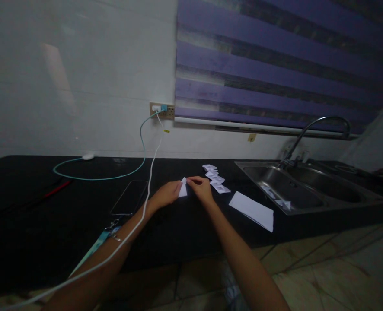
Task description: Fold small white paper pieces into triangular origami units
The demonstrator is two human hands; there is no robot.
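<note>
Between my two hands, just above the black countertop (165,242), is a small piece of folded white paper (183,190) with a pointed top. My left hand (168,193) pinches its left side. On the other side, the fingers of my right hand (200,187) are closed at its upper right edge; the fingertips partly cover the paper there. Several folded white paper pieces (216,179) lie in a zigzag row just right of my right hand. Nearer the sink rests a stack of white paper rectangles (252,211).
A double steel sink (334,208) with a curved faucet (321,121) is on the right. Left of my hands lies a phone (129,198) with a teal lanyard (94,249). A white cable (150,181) runs from the wall socket (170,112) across my left arm.
</note>
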